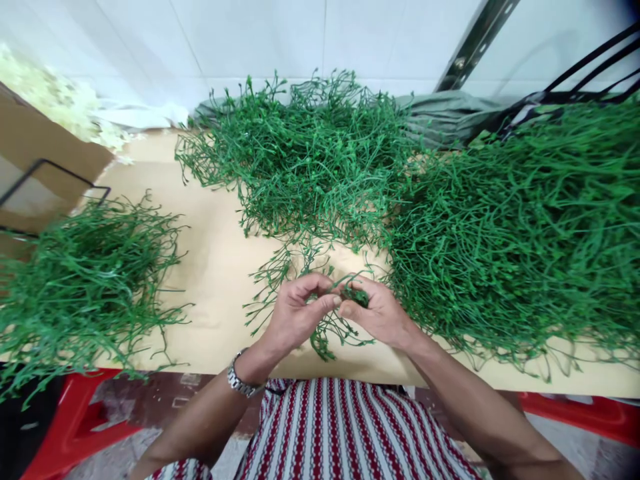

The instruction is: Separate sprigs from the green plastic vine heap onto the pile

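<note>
My left hand point(296, 311) and my right hand point(379, 311) meet over the near edge of a tan table point(220, 267), fingers pinched together. Between them they hold a small green plastic sprig point(354, 294), whose thin branching stems hang below and spread behind the fingers. A metal watch point(239, 381) sits on my left wrist. Right behind the hands lies a middle pile of green plastic stems point(310, 160).
A big heap of green stems point(515, 227) fills the table's right side, and a smaller heap point(85, 280) lies at the left. Cardboard point(45, 143) and whitish flowers point(55, 100) sit far left. Red stools point(75, 427) stand below the table edge. Grey cloth point(440, 117) lies at the back.
</note>
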`<state>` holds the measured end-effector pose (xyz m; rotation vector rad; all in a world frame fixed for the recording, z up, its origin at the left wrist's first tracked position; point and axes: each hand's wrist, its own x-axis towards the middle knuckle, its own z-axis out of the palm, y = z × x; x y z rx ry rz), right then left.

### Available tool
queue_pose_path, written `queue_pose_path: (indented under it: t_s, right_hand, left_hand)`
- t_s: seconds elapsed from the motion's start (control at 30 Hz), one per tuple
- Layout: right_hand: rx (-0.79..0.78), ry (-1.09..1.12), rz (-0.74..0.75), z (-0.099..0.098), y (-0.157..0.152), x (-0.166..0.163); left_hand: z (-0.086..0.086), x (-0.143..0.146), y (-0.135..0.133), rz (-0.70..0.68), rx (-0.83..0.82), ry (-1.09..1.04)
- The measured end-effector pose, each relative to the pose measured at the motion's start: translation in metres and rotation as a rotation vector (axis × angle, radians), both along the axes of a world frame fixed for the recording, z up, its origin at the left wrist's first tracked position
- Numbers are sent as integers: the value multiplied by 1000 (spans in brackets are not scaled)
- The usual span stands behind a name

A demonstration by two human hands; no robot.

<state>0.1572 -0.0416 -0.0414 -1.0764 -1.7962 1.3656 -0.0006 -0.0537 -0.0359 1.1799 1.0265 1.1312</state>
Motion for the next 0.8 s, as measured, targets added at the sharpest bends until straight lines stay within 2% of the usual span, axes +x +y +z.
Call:
queue_pose_path:
  t_s: [0.1,0.23,0.33,0.43,0.57,0.67,0.73,0.8]
  right_hand:
    - [20,-42,13,2,-1,1]
    - [119,-65,129,6,-1,6]
    - [267,-136,237,11,1,11]
    - [419,-237,378,17,5,15]
    - [472,-298,510,25,9,19]
    - [512,-385,542,28,10,23]
    - [534,-406,534,30,11,27]
    - [519,-372,446,31,13,30]
  left_hand:
    - [-2,3,-3,31,-12,-30]
    - [6,-1,-1,-127,-30,9]
    - [18,-11,3,-313,127,330]
    - [32,-17,6,-525,359,647]
    - [40,-17,7,-648,601,734]
    - [39,-18,10,-674,598,721]
    - [36,-21,13,-651,503,658]
    - [33,-23,18,-563,354,499]
